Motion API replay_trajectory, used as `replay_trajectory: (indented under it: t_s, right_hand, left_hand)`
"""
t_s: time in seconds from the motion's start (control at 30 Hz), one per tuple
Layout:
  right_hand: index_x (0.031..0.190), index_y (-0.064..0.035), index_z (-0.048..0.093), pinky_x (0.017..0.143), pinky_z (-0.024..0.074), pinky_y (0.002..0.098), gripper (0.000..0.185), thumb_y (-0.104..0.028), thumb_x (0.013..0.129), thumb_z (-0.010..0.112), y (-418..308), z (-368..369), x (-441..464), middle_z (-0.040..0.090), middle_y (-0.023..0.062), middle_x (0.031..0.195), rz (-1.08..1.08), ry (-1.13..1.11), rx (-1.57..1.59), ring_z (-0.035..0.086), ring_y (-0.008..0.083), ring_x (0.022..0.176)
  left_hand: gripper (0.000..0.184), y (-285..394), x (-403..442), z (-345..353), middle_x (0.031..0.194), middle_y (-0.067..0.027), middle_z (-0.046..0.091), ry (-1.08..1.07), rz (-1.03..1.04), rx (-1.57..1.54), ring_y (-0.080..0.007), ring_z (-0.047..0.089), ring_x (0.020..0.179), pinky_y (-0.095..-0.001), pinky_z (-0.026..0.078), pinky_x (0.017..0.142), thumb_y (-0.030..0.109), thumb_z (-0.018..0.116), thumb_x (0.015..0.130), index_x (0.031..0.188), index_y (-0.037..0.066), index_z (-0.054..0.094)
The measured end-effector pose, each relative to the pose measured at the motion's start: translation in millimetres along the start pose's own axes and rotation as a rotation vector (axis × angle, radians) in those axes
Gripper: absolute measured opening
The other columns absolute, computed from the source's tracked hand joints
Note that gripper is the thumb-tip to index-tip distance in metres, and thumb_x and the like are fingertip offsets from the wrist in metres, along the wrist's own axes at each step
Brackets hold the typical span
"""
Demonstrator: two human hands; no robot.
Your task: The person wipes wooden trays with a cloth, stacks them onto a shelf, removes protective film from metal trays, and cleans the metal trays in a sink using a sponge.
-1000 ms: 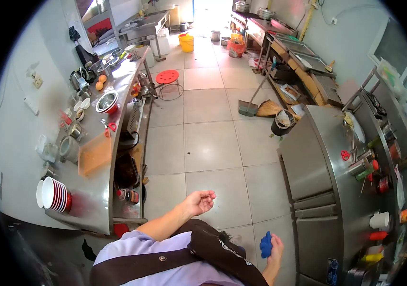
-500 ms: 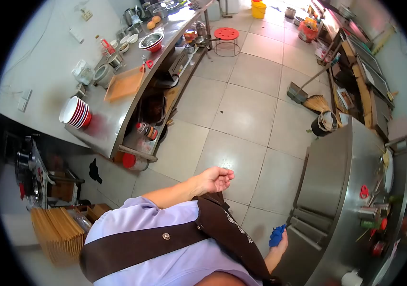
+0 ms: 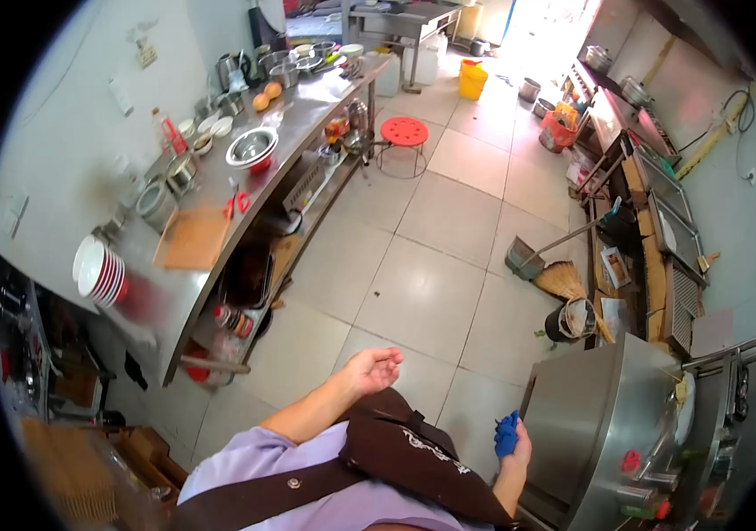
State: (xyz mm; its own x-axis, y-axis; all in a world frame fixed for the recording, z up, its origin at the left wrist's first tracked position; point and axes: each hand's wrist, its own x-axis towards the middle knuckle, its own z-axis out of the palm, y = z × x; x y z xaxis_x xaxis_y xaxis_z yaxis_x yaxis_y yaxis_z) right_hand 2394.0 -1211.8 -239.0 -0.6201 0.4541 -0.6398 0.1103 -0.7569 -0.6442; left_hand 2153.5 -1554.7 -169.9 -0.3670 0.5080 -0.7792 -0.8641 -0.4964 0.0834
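My left hand [image 3: 374, 370] hangs in the air in front of the brown apron [image 3: 396, 456], over the tiled floor. Its fingers are loosely curled and no object shows in them. Lower right, my right hand [image 3: 519, 442] is closed on a crumpled blue cloth [image 3: 506, 434]. That hand is beside a stainless steel cabinet [image 3: 586, 403] and looks apart from it, though part of the wrist is near its front.
To the left runs a steel counter [image 3: 152, 310] with stacked red-and-white bowls [image 3: 99, 270], an orange board [image 3: 194, 238] and red-handled scissors [image 3: 238, 203]. A red stool [image 3: 405, 132] stands beyond. Along the right are a dustpan [image 3: 524, 258], a broom [image 3: 561, 280] and a bin [image 3: 570, 320].
The view has tilted up and moved forward, showing more of the far room. My right hand, still holding the blue cloth, appears a little closer to the cabinet's front; my left hand stays empty.
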Motion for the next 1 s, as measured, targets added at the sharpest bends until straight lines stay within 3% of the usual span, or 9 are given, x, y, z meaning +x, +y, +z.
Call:
replay_trajectory:
  t_s: [0.13, 0.3, 0.43, 0.53, 0.57, 0.63, 0.73, 0.83, 1.0]
  right_hand:
    - [0.120, 0.0001, 0.050, 0.055, 0.0493, 0.0363, 0.031, -0.018, 0.094, 0.046, -30.9, 68.9, 51.1, 0.062, 0.0135, 0.094, -0.033, -0.042, -0.047, 0.058, 0.0220, 0.069]
    - [0.112, -0.0046, 0.055, 0.059, 0.0499, 0.0353, 0.028, -0.025, 0.094, 0.047, -57.6, 76.4, 175.5, 0.063, 0.0109, 0.093, 0.169, -0.174, -0.044, 0.060, 0.0239, 0.072]
    - [0.110, -0.0056, 0.058, 0.062, 0.0505, 0.0346, 0.028, -0.027, 0.094, 0.049, -118.2, 98.7, 279.0, 0.065, 0.0093, 0.091, 0.312, -0.238, 0.055, 0.061, 0.0242, 0.073]
    - [0.107, -0.0051, 0.058, 0.060, 0.0498, 0.0339, 0.028, -0.028, 0.094, 0.049, -173.4, 139.5, 339.0, 0.064, 0.0089, 0.088, 0.233, -0.089, 0.067, 0.061, 0.0232, 0.071]
    - [0.110, -0.0044, 0.058, 0.062, 0.0507, 0.0345, 0.029, -0.026, 0.093, 0.049, -192.2, 137.5, 368.9, 0.065, 0.0102, 0.092, 0.235, -0.271, 0.062, 0.062, 0.0237, 0.075]
    - [0.112, -0.0036, 0.057, 0.063, 0.0513, 0.0350, 0.029, -0.023, 0.092, 0.048, -233.2, 157.0, 420.2, 0.065, 0.0113, 0.094, 0.185, -0.327, 0.041, 0.062, 0.0237, 0.076]
    - [0.116, -0.0019, 0.055, 0.064, 0.0522, 0.0369, 0.032, -0.019, 0.090, 0.047, -269.6, 211.7, 475.6, 0.064, 0.0141, 0.099, 0.107, -0.178, -0.046, 0.063, 0.0245, 0.080]
    - [0.119, -0.0040, 0.052, 0.066, 0.0529, 0.0370, 0.031, -0.017, 0.091, 0.049, -304.6, 276.2, 520.2, 0.062, 0.0127, 0.101, 0.194, -0.304, -0.023, 0.062, 0.0242, 0.079]
    - [0.118, -0.0057, 0.052, 0.066, 0.0535, 0.0374, 0.029, -0.018, 0.092, 0.049, -308.7, 373.2, 624.3, 0.062, 0.0115, 0.100, 0.241, -0.287, -0.067, 0.062, 0.0239, 0.079]
  left_hand:
    - [0.010, 51.7, 23.6, 20.6, 0.086, -0.0063, 0.064, 0.068, 0.133, -0.067, -0.0157, 0.061, 0.074, -0.0308, 0.051, 0.067, 0.009, 0.053, 0.091, 0.099, 0.006, 0.056]
    - [0.011, 84.5, 79.9, 69.1, 0.086, -0.0065, 0.064, 0.041, 0.168, -0.142, -0.0138, 0.058, 0.070, -0.0310, 0.051, 0.067, 0.009, 0.051, 0.091, 0.100, 0.005, 0.056]
    - [0.012, 103.7, 139.4, 136.3, 0.089, -0.0071, 0.063, 0.053, 0.177, -0.220, -0.0125, 0.057, 0.065, -0.0308, 0.052, 0.068, 0.008, 0.052, 0.090, 0.100, 0.004, 0.057]
    - [0.010, 128.0, 171.1, 208.8, 0.085, -0.0067, 0.063, 0.038, 0.146, -0.216, -0.0127, 0.056, 0.065, -0.0305, 0.050, 0.067, 0.008, 0.053, 0.091, 0.099, 0.003, 0.057]
    - [0.010, 135.0, 179.2, 232.9, 0.083, -0.0065, 0.063, 0.027, 0.133, -0.217, -0.0129, 0.056, 0.065, -0.0303, 0.049, 0.066, 0.008, 0.053, 0.091, 0.098, 0.003, 0.057]
    - [0.009, 154.1, 194.9, 286.4, 0.082, -0.0067, 0.063, -0.044, 0.136, -0.200, -0.0133, 0.056, 0.065, -0.0301, 0.049, 0.066, 0.007, 0.053, 0.090, 0.097, 0.003, 0.057]
    - [0.009, 184.9, 221.2, 324.5, 0.083, -0.0072, 0.062, -0.035, 0.190, -0.216, -0.0144, 0.055, 0.066, -0.0298, 0.049, 0.066, 0.007, 0.053, 0.090, 0.097, 0.003, 0.057]
    - [0.008, 212.4, 257.2, 335.3, 0.084, -0.0074, 0.061, 0.027, 0.233, -0.268, -0.0154, 0.054, 0.065, -0.0297, 0.048, 0.066, 0.007, 0.052, 0.091, 0.097, 0.003, 0.056]
    - [0.008, 274.9, 334.9, 349.5, 0.081, -0.0073, 0.060, 0.195, 0.195, -0.376, -0.0157, 0.052, 0.064, -0.0301, 0.048, 0.064, 0.006, 0.049, 0.091, 0.094, 0.003, 0.055]
